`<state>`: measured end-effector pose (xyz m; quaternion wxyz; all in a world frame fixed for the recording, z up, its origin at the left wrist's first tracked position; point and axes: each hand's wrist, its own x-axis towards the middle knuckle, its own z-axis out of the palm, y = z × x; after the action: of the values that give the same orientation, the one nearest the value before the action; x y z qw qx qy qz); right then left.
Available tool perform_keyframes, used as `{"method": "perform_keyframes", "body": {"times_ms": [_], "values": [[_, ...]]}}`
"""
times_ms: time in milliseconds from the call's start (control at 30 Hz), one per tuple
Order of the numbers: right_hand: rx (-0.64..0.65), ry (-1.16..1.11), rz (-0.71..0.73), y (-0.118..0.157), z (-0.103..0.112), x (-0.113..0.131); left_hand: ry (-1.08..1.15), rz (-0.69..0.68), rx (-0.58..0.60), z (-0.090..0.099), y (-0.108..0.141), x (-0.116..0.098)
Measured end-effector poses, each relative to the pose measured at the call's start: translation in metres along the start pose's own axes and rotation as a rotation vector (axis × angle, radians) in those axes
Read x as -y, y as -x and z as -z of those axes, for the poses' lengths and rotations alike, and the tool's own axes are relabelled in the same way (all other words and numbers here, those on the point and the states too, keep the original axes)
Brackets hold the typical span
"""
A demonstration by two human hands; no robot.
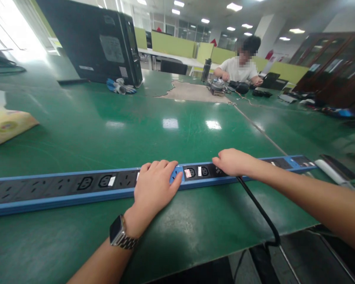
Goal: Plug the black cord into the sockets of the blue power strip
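Note:
A long blue and black power strip (pixel 85 183) lies across the green table, with several sockets and small white labels on top. My left hand (pixel 155 183), with a watch on its wrist, rests over the middle of the strip, fingers on its far edge and thumb apart on a blue section. Further right, my right hand (pixel 232 161) is closed over the strip. A thick black cable (pixel 262 211) comes out from under that hand and hangs over the table's near edge. Its plug end is hidden inside my fingers.
A black computer case (pixel 106 47) stands at the back left, with gloves (pixel 121 86) beside it. A yellow packet (pixel 10 128) lies at the left. Across the green table (pixel 177 142) a person (pixel 239 69) sits behind a device and a bottle (pixel 206 70).

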<state>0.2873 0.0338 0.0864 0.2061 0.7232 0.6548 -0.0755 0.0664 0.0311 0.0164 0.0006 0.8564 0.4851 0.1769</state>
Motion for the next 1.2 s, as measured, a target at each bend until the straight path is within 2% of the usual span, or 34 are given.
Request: {"method": "perform_keyframes", "body": {"times_ms": [200, 333, 467, 533, 600, 700, 800, 833, 900, 967, 1067, 1133, 1200], "values": [[-0.08, -0.055, -0.118, 0.011, -0.009, 0.015, 0.0, -0.006, -0.006, 0.0, 0.0, 0.0], [-0.188, -0.088, -0.156, 0.013, -0.012, 0.021, 0.008, 0.005, -0.029, 0.001, 0.0, -0.002], [-0.085, -0.154, -0.184, 0.012, -0.017, 0.026, 0.066, 0.018, -0.069, 0.0, 0.0, -0.003], [-0.075, -0.16, -0.191, 0.013, -0.018, 0.029, 0.089, 0.008, -0.075, -0.001, 0.0, -0.002], [-0.149, -0.125, -0.189, 0.014, -0.013, 0.027, 0.11, -0.005, -0.094, -0.001, 0.0, 0.0], [-0.283, -0.124, -0.159, 0.012, 0.008, 0.013, 0.21, -0.007, -0.178, 0.003, 0.005, -0.002], [-0.473, -0.281, -0.106, 0.004, 0.025, -0.002, 0.406, -0.013, -0.224, 0.009, 0.017, -0.021], [-0.518, -0.327, -0.079, 0.001, 0.025, -0.004, 0.49, -0.014, -0.184, 0.009, 0.023, -0.032], [-0.533, -0.373, -0.023, -0.005, 0.012, -0.002, 0.691, 0.008, -0.001, 0.007, 0.032, -0.057], [-0.477, -0.424, 0.02, -0.011, -0.01, 0.002, 0.933, 0.097, 0.2, 0.0, 0.037, -0.082], [-0.501, -0.613, 0.039, -0.02, -0.038, -0.005, 1.293, 0.294, 0.393, -0.017, 0.03, -0.11], [-0.556, -0.715, -0.014, -0.028, -0.048, -0.022, 1.524, 0.451, 0.48, -0.025, 0.018, -0.122], [-0.554, -0.638, -0.123, -0.033, -0.055, -0.04, 1.718, 0.602, 0.463, -0.026, 0.005, -0.133]]}}
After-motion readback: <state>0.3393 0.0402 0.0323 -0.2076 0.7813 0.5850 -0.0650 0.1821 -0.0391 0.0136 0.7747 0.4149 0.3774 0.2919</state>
